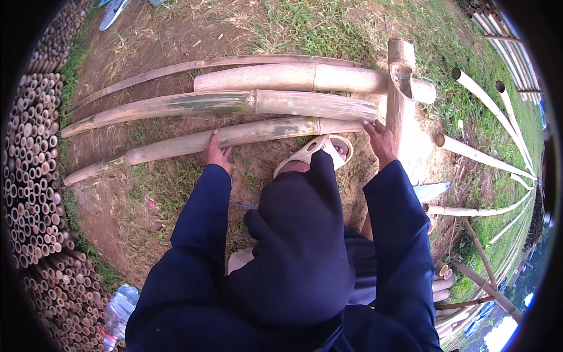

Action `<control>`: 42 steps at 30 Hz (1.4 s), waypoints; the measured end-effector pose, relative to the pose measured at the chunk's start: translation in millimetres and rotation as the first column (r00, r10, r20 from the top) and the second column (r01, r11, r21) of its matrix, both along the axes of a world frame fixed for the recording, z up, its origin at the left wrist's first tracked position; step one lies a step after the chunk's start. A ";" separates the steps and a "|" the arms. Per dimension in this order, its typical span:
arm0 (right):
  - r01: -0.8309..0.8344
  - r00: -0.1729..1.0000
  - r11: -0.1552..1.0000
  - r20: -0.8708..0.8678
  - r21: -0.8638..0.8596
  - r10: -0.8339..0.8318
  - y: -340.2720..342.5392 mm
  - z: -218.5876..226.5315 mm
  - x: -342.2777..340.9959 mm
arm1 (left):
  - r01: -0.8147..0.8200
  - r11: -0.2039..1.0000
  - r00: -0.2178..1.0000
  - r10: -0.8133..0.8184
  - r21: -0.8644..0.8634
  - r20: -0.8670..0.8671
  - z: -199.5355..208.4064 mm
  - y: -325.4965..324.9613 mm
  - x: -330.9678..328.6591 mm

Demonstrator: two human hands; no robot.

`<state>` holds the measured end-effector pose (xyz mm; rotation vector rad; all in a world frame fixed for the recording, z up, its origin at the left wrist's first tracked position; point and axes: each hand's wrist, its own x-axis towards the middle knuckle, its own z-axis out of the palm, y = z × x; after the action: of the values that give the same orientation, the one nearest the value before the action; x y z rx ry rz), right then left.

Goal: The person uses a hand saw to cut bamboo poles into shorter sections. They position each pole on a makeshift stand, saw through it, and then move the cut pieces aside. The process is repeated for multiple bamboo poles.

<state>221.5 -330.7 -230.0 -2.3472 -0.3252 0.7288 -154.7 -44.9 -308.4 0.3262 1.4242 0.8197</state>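
Bamboo pole meets left grip midway, right grip at its right end.

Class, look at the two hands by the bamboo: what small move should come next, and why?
Perhaps nudge the nearest bamboo pole forward with the left hand: that hand touches it, ground shows between it and the next pole, and the right hand is at the poles' right ends.
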 end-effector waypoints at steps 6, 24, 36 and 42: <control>0.081 0.989 0.989 -0.131 0.126 -0.064 18.9 15.1 -26.2 | 0.001 0.999 1.000 -0.001 0.046 -0.011 36.4 -16.8 -17.0; 0.099 0.995 0.879 -0.048 0.467 -0.086 -67.7 57.1 -50.7 | 0.181 0.966 0.975 -0.201 0.183 0.095 90.2 -15.4 -12.9; 0.286 0.940 0.779 -0.320 0.558 -0.115 0.3 78.0 5.5 | 0.145 0.949 0.989 -0.147 0.278 -0.013 113.3 29.3 46.5; 0.283 0.939 0.863 -0.303 0.419 -0.160 20.1 40.6 21.9 | 0.212 0.965 0.976 -0.201 0.153 -0.088 98.7 58.2 60.8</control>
<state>243.4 -310.7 -189.5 -1.7793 -0.0891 0.7406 -93.9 13.3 -209.7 0.6236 1.3660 0.7589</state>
